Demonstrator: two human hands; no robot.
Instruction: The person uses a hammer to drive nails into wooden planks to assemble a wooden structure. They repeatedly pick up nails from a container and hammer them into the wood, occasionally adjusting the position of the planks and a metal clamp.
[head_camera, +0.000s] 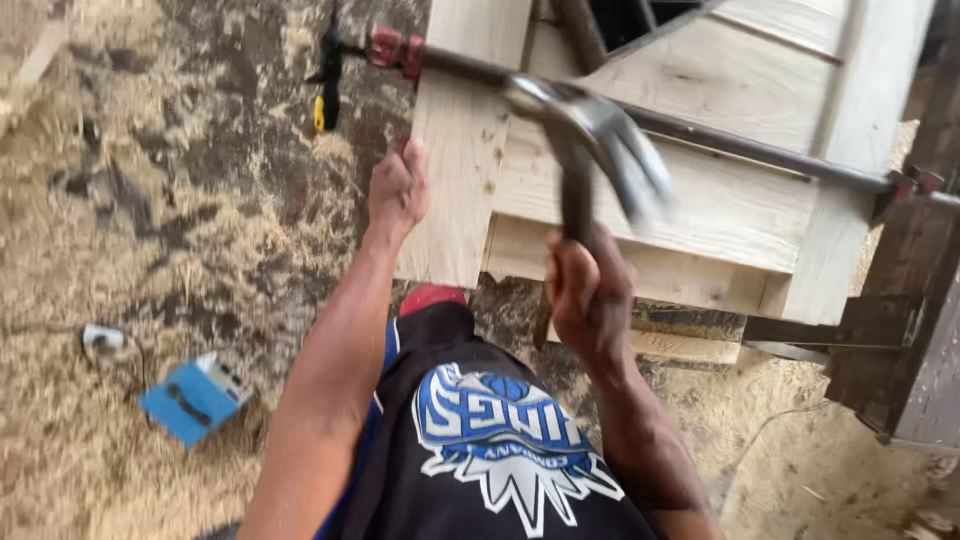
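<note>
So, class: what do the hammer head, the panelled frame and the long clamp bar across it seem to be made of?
Hammer head: polished steel, judging by its bright grey shine, though blurred.
Panelled frame: pale, unfinished wood with visible grain and no paint.
Clamp bar: dark, dull metal, probably steel, with red jaws at its ends.
The right hand grips the hammer's handle; its material is unclear.

Sawdust (150, 250) covers the dark floor (215, 120), where a small blue box (195, 398) lies in daylight.
</note>
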